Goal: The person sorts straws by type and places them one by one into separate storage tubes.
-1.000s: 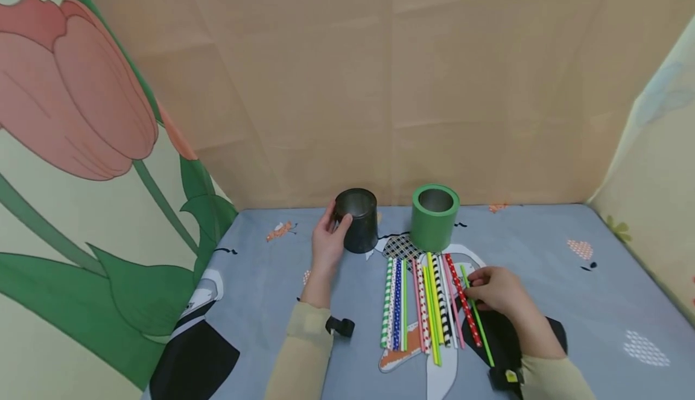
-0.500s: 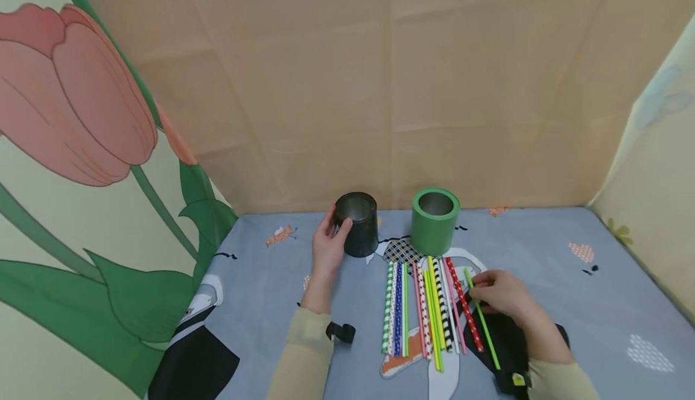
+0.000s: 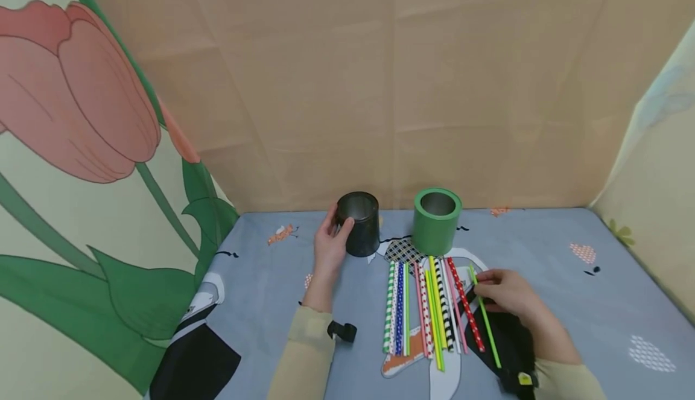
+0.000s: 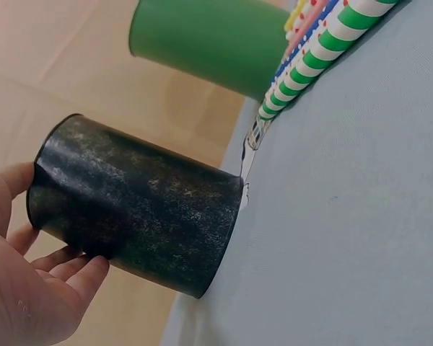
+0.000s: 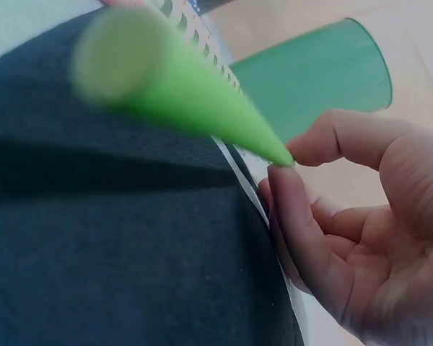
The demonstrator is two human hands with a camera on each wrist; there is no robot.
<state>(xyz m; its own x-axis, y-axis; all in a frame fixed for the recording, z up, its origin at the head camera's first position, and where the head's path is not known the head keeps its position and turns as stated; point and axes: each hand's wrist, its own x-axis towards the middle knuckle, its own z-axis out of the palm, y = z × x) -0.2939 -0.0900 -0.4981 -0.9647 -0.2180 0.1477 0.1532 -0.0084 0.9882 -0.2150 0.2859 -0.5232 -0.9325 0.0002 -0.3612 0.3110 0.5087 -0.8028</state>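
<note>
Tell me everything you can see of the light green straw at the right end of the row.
The light green straw is a plain, thin, straight tube, seemingly plastic or paper, with no pattern. It lies slanted at the right edge of the row of straws, apart from the red dotted straw beside it, over the dark print on the grey-blue cloth. The right hand pinches it near its far end; the right wrist view shows thumb and fingertips closed on it, the near open end blurred.

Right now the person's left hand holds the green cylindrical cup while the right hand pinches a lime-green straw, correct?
Not quite: the left hand holds the dark black cylindrical cup, as the head view shows. The green cylindrical cup stands untouched. The right hand does pinch the lime-green straw.
</note>
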